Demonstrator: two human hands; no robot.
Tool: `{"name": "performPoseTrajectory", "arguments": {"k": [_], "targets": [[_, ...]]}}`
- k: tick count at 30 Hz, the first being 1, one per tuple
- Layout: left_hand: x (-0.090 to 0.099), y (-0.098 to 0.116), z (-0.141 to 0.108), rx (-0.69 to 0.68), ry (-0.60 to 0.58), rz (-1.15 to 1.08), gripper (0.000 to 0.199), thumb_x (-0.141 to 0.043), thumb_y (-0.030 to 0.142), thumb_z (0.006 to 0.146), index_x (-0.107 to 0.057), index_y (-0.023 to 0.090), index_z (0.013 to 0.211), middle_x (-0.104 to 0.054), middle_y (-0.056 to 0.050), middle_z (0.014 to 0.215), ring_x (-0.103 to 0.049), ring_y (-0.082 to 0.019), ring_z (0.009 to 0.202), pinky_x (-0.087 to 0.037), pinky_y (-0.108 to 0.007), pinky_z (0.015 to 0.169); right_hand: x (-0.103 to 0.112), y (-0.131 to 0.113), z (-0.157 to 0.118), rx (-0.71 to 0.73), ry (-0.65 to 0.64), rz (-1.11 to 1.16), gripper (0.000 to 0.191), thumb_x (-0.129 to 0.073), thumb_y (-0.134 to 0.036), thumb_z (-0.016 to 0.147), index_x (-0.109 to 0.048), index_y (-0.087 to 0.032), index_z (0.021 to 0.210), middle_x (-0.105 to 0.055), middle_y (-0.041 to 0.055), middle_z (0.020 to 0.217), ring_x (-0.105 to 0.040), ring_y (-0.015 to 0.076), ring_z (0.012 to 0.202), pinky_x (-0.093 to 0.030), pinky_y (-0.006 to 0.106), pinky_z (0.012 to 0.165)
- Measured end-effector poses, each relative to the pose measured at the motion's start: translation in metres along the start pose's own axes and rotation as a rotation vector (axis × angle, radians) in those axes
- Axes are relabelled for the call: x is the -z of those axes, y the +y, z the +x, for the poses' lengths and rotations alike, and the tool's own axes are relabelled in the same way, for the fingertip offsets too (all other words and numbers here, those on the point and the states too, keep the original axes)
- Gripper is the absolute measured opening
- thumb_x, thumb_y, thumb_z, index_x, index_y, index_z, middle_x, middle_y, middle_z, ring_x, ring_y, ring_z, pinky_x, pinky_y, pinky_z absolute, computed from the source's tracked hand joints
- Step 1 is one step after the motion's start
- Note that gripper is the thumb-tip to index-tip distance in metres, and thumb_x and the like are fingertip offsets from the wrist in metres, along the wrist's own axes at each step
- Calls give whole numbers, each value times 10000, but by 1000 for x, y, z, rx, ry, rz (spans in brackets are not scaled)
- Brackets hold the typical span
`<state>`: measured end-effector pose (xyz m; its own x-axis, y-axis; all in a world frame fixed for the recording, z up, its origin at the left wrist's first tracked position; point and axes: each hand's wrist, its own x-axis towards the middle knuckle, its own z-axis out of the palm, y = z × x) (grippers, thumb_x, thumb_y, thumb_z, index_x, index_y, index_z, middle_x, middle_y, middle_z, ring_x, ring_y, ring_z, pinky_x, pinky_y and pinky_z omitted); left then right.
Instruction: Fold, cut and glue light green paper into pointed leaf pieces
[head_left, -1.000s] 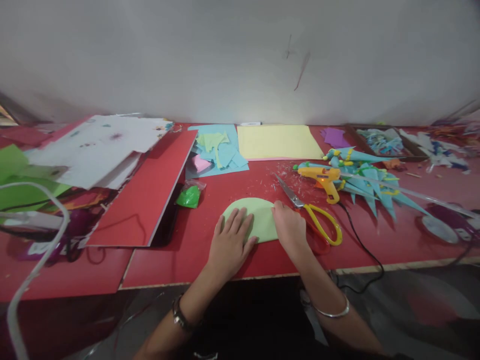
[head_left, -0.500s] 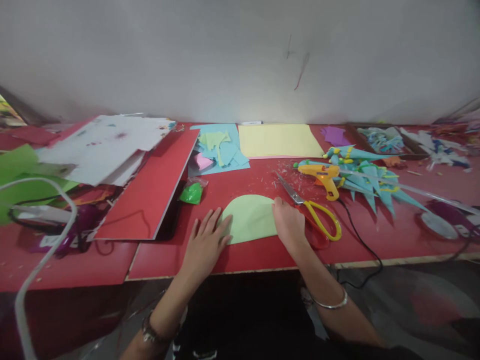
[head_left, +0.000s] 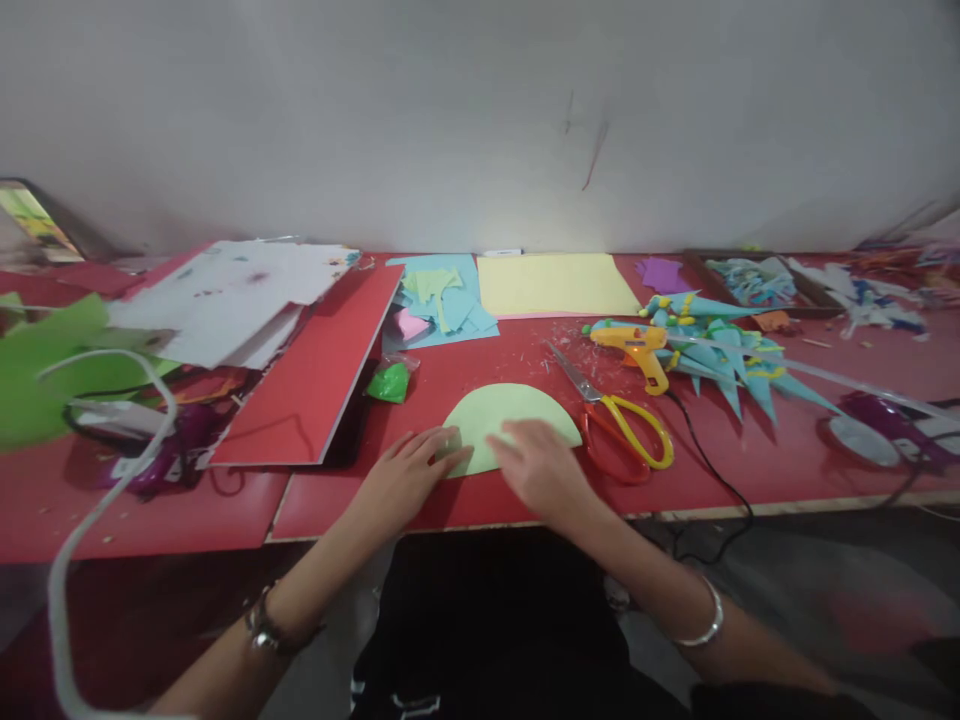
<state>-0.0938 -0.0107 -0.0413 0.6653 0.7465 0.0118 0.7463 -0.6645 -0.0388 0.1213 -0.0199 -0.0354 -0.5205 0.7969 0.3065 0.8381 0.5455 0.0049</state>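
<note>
Behind everything, grey wall. Below it, red tabletop. On the left, long red board, slanting; beside it, white sheets, loosely stacked. At the back, near the wall, pale yellow sheet. To the right, cluster of blue pointed pieces. Front and centre, flat on the tabletop, pale green half-circle, straight edge toward the person. Just right of it, scissors, blades apart, one handle loop yellow, one red. Left hand spread, fingers resting at the half-circle's left end, gripping nothing. Right hand blurred, fingers partly bent over the half-circle; cannot tell of any hold. Against the blue pieces, yellow glue gun. Near the board, small green packet.
</note>
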Motion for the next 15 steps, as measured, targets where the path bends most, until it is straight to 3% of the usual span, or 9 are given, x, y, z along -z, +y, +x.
{"name": "performPoseTrajectory", "arguments": {"k": [2,4,8,15], "targets": [[2,0,1,6,-6,4,465,-379,91,843,-448,340,1230,-447,-31,1330,-442,-179,1189,-386,-371,951,-2,-18,-9,169,-27,93,294,-411,-229,867,-531,-175,1130,-576,88,1035,-492,188,952,-360,339,895],[3,0,2,10,-7,7,440,-399,108,843,-469,335,1214,-453,-39,1325,-454,-190,1178,-404,-366,930,-4,-31,-15,208,-51,135,361,-451,-317,849,-501,-154,1167,-563,91,1071,-469,205,1001,-343,359,920],[4,1,2,5,9,-7,439,-398,120,848,-461,345,1220,-456,-34,1322,-457,-183,1172,-407,-357,926,-10,-38,-19,149,-53,160,432,-441,-383,845,-481,-127,1191,-547,92,1141,-448,220,1035,-325,382,938],[-3,-1,1,29,40,-9,466,-375,84,843,-461,345,1219,-459,-37,1314,-452,-184,1175,-424,-347,910,-9,-22,-31,59,-30,185,414,-388,-381,872,-499,-139,1189,-574,99,1146,-455,201,1078,-262,413,981]]}}
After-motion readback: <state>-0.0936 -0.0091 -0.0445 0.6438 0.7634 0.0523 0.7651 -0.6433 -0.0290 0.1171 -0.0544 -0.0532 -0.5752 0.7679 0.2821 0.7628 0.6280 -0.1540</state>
